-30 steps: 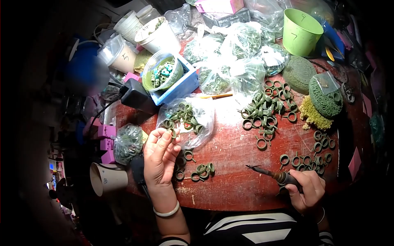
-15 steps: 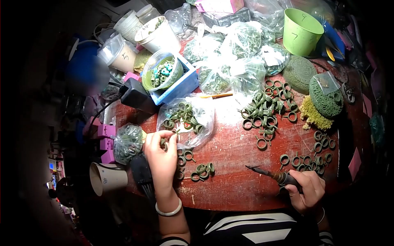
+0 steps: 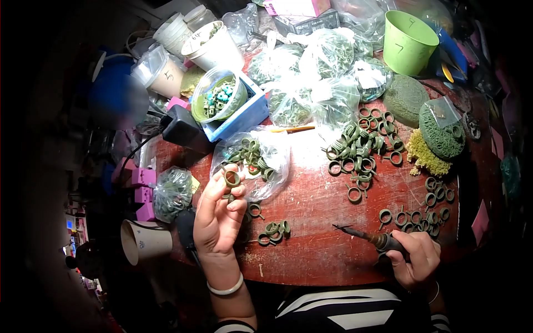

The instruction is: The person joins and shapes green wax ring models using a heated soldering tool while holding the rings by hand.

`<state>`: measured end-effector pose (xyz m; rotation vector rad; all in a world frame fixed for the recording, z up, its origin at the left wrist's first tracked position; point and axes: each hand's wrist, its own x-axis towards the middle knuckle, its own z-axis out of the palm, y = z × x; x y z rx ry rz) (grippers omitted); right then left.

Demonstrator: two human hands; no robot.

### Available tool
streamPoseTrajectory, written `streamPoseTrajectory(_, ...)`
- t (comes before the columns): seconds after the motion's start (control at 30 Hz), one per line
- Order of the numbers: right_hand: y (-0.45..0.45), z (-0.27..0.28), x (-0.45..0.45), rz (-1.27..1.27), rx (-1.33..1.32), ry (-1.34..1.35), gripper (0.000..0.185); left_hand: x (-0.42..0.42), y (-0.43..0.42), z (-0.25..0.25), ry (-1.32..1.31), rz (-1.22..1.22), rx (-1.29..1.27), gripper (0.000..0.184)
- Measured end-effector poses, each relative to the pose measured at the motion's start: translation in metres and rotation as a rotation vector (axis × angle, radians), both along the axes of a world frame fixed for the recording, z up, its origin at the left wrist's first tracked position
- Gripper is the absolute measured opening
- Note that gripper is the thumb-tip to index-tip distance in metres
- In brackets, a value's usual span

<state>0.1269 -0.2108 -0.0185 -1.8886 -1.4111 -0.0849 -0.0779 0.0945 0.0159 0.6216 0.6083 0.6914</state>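
Raised over the table, my left hand (image 3: 218, 222) has its thumb and fingers closed round a dark green wax ring (image 3: 232, 185). A second green piece seems to show lower between its fingers. My right hand (image 3: 417, 258) grips the dark handle of a soldering iron (image 3: 377, 240), whose thin metal tip points left above the red table (image 3: 316, 238). Behind the left hand lies an open clear plastic bag (image 3: 280, 183) with several green rings in it. A small group of rings (image 3: 272, 232) lies between the hands. More rings (image 3: 427, 225) sit just beyond my right hand.
A large pile of green rings (image 3: 363, 141) lies at centre right. Tied bags (image 3: 327, 66), a lime green cup (image 3: 411, 44) and a blue box (image 3: 244, 122) stand at the back. Green round pads (image 3: 441, 133) are at right, a white cup (image 3: 150, 244) at left.
My left hand has drawn back from the bag and turned palm up, bringing up the green ring. The right hand and soldering iron have hardly moved.
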Motion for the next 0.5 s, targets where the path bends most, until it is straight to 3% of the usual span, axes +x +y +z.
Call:
streamPoseTrajectory(0.13,0.0002,0.0000,0.0002,0.002,-0.004,-0.006,0.036,-0.0054,0.0048,-0.0065,-0.266,-0.077,-0.320,0.029)
streamPoseTrajectory(0.23,0.0006,-0.0007,0.0000,-0.001,0.004,0.004,0.037,-0.0039,0.0041,-0.0054,-0.312,-0.109,-0.366,0.031)
streamPoseTrajectory(0.37,0.0002,-0.0002,0.0002,-0.002,-0.001,-0.012,0.037,-0.0043,0.0052,-0.0071,-0.339,-0.145,-0.348,0.028)
streamPoseTrajectory(0.47,-0.0001,-0.0005,0.0003,0.001,0.000,-0.003,0.037,0.0024,0.0061,-0.0036,-0.161,-0.062,-0.214,0.023)
streamPoseTrajectory(0.5,-0.0002,-0.0011,0.0002,0.001,0.003,-0.005,0.037,0.0021,0.0099,-0.0085,-0.016,-0.004,-0.055,0.019)
